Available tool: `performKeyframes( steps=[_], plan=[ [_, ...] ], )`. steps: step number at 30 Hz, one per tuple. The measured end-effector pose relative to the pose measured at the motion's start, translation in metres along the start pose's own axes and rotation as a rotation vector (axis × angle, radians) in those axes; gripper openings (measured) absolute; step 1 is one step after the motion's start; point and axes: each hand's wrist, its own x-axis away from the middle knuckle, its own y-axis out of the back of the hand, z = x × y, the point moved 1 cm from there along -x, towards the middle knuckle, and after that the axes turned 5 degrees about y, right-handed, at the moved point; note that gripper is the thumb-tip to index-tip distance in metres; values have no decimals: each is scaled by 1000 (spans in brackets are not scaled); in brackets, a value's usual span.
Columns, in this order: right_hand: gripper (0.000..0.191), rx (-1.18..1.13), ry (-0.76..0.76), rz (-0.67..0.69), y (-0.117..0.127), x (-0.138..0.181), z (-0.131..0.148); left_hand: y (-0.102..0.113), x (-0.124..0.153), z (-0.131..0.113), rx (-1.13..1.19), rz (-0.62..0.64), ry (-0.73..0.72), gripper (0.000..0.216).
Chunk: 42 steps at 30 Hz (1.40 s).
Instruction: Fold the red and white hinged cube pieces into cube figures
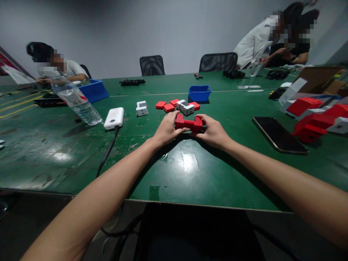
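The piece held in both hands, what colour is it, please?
The held piece is red, shown best in the head view.

Bare, slender forearms (108, 192) taper smoothly to narrow wrists (157, 141) and bare hands (166, 130).

Red part (189, 124) smooth, plastic-looking; tabletop (217, 174) glossy, scuffed; bottle (84, 108) clear plastic; phone (278, 133) glossy-faced

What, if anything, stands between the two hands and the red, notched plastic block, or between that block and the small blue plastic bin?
Nothing visible separates the left hand or right hand from the red block; they hold its ends. Toward the blue bin lie two white notched blocks and a flat red piece.
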Motion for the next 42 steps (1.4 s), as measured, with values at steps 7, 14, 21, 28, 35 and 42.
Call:
performKeyframes(
  steps=[7,14,21,28,35,42],
  plan=[
    [42,-131,-88,25,4,-1,1,2,4,-17,-105,-69,-204,59],
    [43,-132,-101,2,4,0,5,3,5,-18,-120,-73,-242,59],
    [44,-203,-107,-118,5,-1,5,7,4,-14,-228,-116,-37,54],
    [44,-200,14,-189,6,-1,11,10,3,-10,-159,-60,75,48],
    [42,-120,256,-174,12,4,23,9,5,-16,-103,9,87,41],
    [47,-135,382,-88,10,6,33,8,8,-21,-78,65,22,34]
  ],
)
